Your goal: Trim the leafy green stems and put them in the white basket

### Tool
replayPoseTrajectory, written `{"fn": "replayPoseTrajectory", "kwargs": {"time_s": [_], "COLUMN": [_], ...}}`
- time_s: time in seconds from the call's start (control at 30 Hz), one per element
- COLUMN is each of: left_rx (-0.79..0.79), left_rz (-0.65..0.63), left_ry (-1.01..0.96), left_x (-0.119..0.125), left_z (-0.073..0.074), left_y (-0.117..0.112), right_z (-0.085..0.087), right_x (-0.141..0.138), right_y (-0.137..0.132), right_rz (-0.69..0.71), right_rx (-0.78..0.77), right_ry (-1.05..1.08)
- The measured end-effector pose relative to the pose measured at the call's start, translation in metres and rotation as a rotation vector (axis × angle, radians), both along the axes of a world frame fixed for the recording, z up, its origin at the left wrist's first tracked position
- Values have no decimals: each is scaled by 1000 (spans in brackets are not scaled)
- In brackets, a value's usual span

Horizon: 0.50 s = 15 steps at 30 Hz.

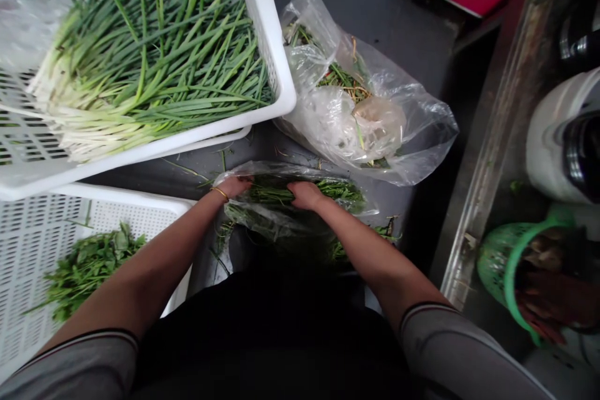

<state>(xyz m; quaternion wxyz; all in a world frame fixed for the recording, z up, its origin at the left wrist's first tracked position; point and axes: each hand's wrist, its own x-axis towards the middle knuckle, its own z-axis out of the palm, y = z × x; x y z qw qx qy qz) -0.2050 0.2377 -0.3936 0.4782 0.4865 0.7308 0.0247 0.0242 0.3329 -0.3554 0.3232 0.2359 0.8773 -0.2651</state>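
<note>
Both my hands reach down into a clear plastic bag (262,215) of green herbs (340,190) lying on the dark floor in front of me. My left hand (234,186), with a gold bangle on the wrist, is curled shut on the bag's edge and the herb stems. My right hand (304,195) is closed on the bunch of herbs inside the bag. The fingertips of both hands are partly hidden by stems and plastic.
A white slotted crate (269,62) full of green onions (150,62) stands at upper left. Another white crate (37,231) at lower left holds leafy greens (89,265). A second plastic bag (375,119) with scraps lies beyond. A steel counter (487,156) and green basket (504,262) are right.
</note>
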Motion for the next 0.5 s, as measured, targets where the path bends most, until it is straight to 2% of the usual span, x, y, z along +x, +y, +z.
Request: {"fn": "replayPoseTrajectory", "kwargs": {"time_s": [0.03, 0.1, 0.2, 0.27, 0.33, 0.4, 0.5], "left_rx": [-5, -16, -22, 35, 168, 277, 242], "left_rz": [17, 130, 414, 620, 770, 824, 701], "left_ry": [-30, -183, -496, -561, -420, -216, -30], "left_x": [1, 2, 7, 13, 20, 29, 43], "left_z": [3, 11, 19, 21, 22, 22, 24], "left_y": [0, -1, -4, -8, -11, -15, -14], "right_z": [-2, -4, -5, -6, -7, -9, -11], "right_x": [-2, -6, -9, -9, -8, -7, -6], "right_y": [2, 6, 14, 18, 21, 24, 28], "right_rz": [-8, -23, -44, -69, -107, -145, -171], "right_rx": [-15, -43, -87, -104, -106, -108, -131], "right_ry": [-11, -24, -34, -41, -52, -64, -72]}}
